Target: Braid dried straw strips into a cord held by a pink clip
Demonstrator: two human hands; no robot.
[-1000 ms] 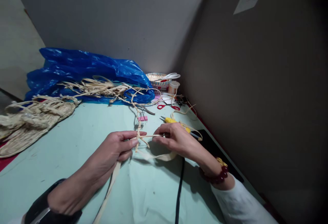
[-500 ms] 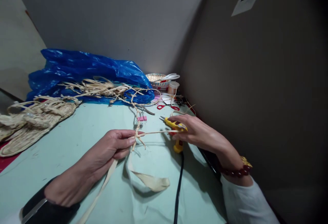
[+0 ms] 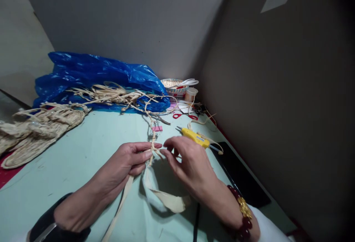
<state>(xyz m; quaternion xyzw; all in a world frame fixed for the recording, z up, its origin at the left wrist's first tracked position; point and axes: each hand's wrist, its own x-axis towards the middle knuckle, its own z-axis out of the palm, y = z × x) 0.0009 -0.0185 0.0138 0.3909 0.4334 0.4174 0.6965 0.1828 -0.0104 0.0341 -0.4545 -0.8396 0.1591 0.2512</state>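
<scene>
My left hand [image 3: 131,160] pinches a thin braided straw cord [image 3: 153,140] between thumb and fingers near its loose strands. My right hand [image 3: 191,168] is close on the right, fingers curled and thumb by the braid's side strands. A straw strand [image 3: 178,156] shows in the gap under its fingers; the exact grip is partly hidden. A broad pale strip [image 3: 172,200] hangs curled below the braid, and another strip [image 3: 119,205] trails under my left hand. A pink binder clip [image 3: 157,128] is by the cord. Just behind my right hand lies a yellow hot glue gun [image 3: 195,137].
A blue plastic bag [image 3: 102,64] with straw [image 3: 111,96] lies at the back. Woven straw slippers [image 3: 47,133] are at left. Red-handled scissors [image 3: 185,116], a small basket [image 3: 173,83] and a cup [image 3: 190,94] stand at the back. A black flat object [image 3: 241,175] lies right.
My right hand has come left and down toward the braid, uncovering the glue gun. The strand that was stretched taut to the right is now bent in. My left hand keeps its pinch.
</scene>
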